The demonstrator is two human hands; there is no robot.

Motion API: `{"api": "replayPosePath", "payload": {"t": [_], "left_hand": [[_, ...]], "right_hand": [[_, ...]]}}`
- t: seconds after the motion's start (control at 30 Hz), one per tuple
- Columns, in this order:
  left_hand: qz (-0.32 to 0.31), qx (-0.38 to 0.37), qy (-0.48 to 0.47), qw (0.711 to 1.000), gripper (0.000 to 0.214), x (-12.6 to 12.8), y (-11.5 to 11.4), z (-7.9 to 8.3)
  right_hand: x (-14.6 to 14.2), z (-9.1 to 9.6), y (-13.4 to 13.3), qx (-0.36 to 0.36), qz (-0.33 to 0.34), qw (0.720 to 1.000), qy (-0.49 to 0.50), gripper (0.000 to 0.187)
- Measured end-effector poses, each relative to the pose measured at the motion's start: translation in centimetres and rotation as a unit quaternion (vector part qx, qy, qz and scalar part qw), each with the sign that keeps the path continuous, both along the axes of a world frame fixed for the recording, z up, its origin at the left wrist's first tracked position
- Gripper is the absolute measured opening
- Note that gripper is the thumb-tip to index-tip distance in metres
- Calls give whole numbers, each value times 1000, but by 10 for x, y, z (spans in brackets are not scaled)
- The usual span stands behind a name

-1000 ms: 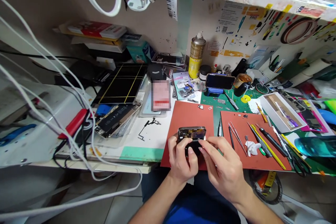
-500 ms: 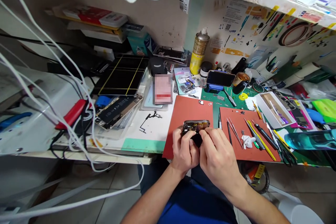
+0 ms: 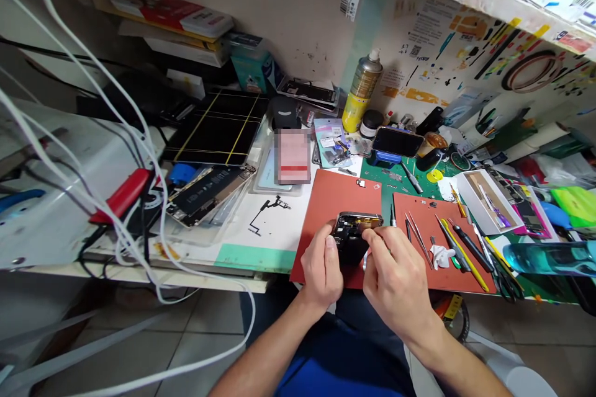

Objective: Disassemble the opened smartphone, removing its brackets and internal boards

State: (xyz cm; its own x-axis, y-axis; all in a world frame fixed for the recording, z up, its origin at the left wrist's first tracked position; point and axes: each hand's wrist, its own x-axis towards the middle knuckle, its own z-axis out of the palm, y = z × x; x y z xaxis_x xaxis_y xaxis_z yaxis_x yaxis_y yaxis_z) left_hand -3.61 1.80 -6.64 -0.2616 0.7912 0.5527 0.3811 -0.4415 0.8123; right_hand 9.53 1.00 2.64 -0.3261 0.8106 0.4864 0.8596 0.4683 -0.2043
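Holding an opened phone (image 3: 356,232) over the near edge of the left red mat (image 3: 333,211), both hands work close together. Left hand (image 3: 322,270) grip: fingers curled around the phone's left side and lower body, thumb lying up along the left edge. Right hand (image 3: 395,276) grip: narrow, thumb and forefinger pinched at the phone's right edge near the top; whether they hold a small part between them cannot be told. The phone sits between the two hands, its top end pointing away from the person, internals facing up, its lower half hidden by the fingers.

Surroundings on the tabletop (image 3: 261,242):
- A second red mat (image 3: 435,223) lies just right of the phone, carrying tweezers (image 3: 416,232), a crumpled white wipe (image 3: 440,255), a black-handled tool (image 3: 468,245) and a yellow pry tool (image 3: 465,254).
- A small screwdriver (image 3: 392,217) lies in the green strip between the two mats, just beside the phone's top right corner.
- A loose flex cable (image 3: 267,211) lies on the white sheet to the left of the mat.
- A disassembled phone with its battery showing (image 3: 205,193) lies further left, near a red-handled tool (image 3: 123,195).
- A yellow spray can (image 3: 362,90) stands at the back wall; a phone on a blue stand (image 3: 397,141) sits just right of it.
- A white tray (image 3: 488,205) sits at the right, well apart from the hands.
- White cables (image 3: 139,155) hang across the left of the view.
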Motion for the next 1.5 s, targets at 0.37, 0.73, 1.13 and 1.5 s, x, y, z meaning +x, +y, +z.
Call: {"api": "replayPosePath", "payload": {"t": [0.37, 0.73, 1.13, 1.5], "left_hand": [[5, -19, 1, 1000, 29, 0, -3, 4], [-13, 21, -4, 1000, 38, -1, -2, -2], [-28, 26, -21, 999, 41, -2, -3, -6], [-78, -41, -84, 993, 34, -3, 1, -1]], "right_hand": [[2, 4, 0, -9, 13, 1000, 1, 25], [7, 3, 2, -26, 26, 999, 12, 28], [7, 5, 4, -28, 26, 999, 7, 28], [8, 4, 7, -33, 29, 999, 7, 34]]}}
